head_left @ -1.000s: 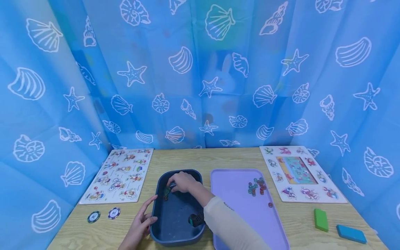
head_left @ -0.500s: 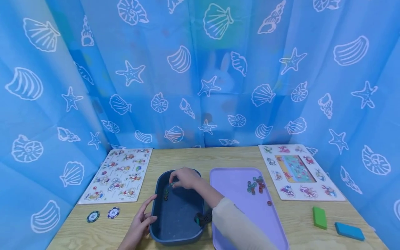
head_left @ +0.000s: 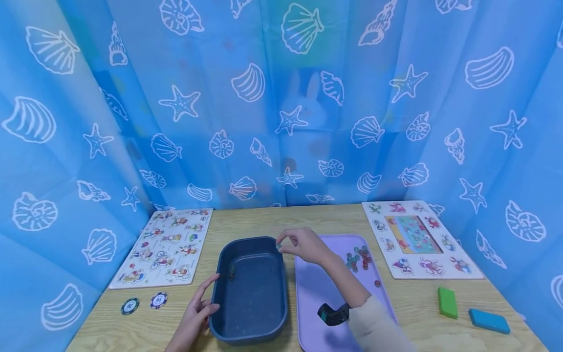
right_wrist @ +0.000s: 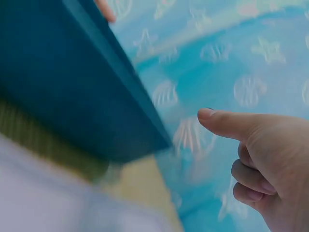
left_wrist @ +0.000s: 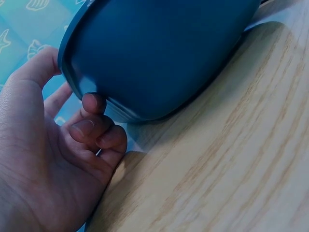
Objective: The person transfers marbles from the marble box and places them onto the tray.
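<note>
A dark blue rectangular tub (head_left: 252,283) stands mid-table, with a few small dark round pieces (head_left: 231,273) by its inner left wall. My left hand (head_left: 199,313) holds the tub's left side, thumb and index finger at the rim; the left wrist view shows other fingers curled near the outer wall. Above the tub's far right corner, my right hand (head_left: 303,244) pinches a small green round piece (head_left: 278,246) between thumb and index finger. In the right wrist view, the thumb hides most of it. Right of the tub, a lilac tray (head_left: 321,288) carries several red and green round pieces (head_left: 358,258).
Picture puzzle boards lie at the back left (head_left: 164,249) and back right (head_left: 422,239). Two poker chips (head_left: 144,303) lie left of the tub. A green block (head_left: 447,303) and a blue block (head_left: 489,320) are at the right. A shell-print curtain (head_left: 264,112) hangs behind the table.
My right hand has lifted from the tub's far left area and moved right to above the rim, pinching the green piece. My left hand has stayed at the tub's side.
</note>
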`<state>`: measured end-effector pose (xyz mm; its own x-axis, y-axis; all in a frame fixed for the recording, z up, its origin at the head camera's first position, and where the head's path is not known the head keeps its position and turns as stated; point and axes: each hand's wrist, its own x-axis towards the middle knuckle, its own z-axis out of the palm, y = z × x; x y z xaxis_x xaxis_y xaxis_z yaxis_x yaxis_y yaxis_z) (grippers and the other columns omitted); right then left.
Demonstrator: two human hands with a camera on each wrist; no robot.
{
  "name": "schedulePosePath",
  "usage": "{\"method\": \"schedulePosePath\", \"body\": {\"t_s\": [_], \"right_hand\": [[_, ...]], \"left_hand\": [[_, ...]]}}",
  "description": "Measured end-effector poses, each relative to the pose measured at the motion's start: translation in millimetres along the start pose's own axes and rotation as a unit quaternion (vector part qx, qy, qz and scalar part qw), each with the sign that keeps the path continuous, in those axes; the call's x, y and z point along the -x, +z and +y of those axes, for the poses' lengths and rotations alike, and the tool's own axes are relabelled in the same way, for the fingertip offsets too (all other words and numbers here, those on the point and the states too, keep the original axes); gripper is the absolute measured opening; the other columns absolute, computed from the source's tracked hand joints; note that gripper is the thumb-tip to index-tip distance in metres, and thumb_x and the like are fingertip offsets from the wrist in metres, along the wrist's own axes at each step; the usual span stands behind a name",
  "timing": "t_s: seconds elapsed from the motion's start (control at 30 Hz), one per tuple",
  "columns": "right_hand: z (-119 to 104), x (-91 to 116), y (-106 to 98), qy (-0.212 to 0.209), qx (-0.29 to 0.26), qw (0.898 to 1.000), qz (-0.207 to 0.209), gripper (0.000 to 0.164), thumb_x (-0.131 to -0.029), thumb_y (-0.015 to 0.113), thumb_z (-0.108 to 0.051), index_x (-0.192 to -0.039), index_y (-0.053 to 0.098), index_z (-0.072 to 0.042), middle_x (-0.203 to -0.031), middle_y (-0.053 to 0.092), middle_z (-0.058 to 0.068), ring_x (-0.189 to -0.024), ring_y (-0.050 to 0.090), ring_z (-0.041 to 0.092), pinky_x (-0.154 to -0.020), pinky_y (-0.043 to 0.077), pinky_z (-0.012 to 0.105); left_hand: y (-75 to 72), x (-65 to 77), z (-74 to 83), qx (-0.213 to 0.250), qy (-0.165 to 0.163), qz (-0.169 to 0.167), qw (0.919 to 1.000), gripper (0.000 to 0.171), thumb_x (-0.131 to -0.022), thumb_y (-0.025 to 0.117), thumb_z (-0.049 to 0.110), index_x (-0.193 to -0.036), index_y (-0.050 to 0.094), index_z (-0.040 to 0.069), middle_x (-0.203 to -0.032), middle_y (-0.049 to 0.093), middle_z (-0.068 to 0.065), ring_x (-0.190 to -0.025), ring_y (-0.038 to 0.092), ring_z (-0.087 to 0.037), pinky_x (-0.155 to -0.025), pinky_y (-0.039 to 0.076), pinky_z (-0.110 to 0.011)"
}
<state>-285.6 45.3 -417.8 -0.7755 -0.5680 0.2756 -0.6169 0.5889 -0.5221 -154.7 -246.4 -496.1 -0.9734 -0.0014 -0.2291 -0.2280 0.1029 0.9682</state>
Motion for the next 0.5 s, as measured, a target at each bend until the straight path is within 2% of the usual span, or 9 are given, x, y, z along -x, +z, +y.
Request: {"method": "schedulePosePath", "body": {"t_s": [0.13,0.27,0.5], "right_hand": [[35,27,-1,0.043,0.009,0.999,0.022,0.015,-0.08,0.066,-0.028,-0.094,0.067,-0.021,-0.053,0.036,-0.008,-0.049,0.031,0.008,-0.047,0.027,0.022],[64,50,3,0.081,0.028,0.996,0.027,0.014,-0.078,0.068,-0.023,-0.091,0.068,-0.019,-0.055,0.038,-0.008,-0.05,0.032,0.007,-0.048,0.028,0.022],[89,72,4,0.138,0.049,0.989,0.019,0.011,-0.076,0.069,-0.02,-0.087,0.068,-0.021,-0.061,0.047,-0.009,-0.055,0.04,0.008,-0.054,0.033,0.024]], "left_hand": [[1.5,-0.2,-0.4,0.002,-0.001,-0.001,1.0,0.063,-0.084,0.054,0.015,-0.135,0.028,0.04,-0.067,0.056,-0.006,-0.045,0.039,-0.013,-0.042,0.032,-0.023],[1.7,0.0,-0.3,-0.001,-0.001,0.0,1.0,0.062,-0.084,0.054,0.015,-0.135,0.028,0.039,-0.068,0.057,-0.007,-0.045,0.04,-0.013,-0.043,0.033,-0.023],[1.5,0.1,0.3,0.008,0.007,0.005,0.9999,0.061,-0.084,0.055,0.014,-0.134,0.031,0.039,-0.06,0.046,-0.003,-0.044,0.037,-0.013,-0.043,0.032,-0.023]]}}
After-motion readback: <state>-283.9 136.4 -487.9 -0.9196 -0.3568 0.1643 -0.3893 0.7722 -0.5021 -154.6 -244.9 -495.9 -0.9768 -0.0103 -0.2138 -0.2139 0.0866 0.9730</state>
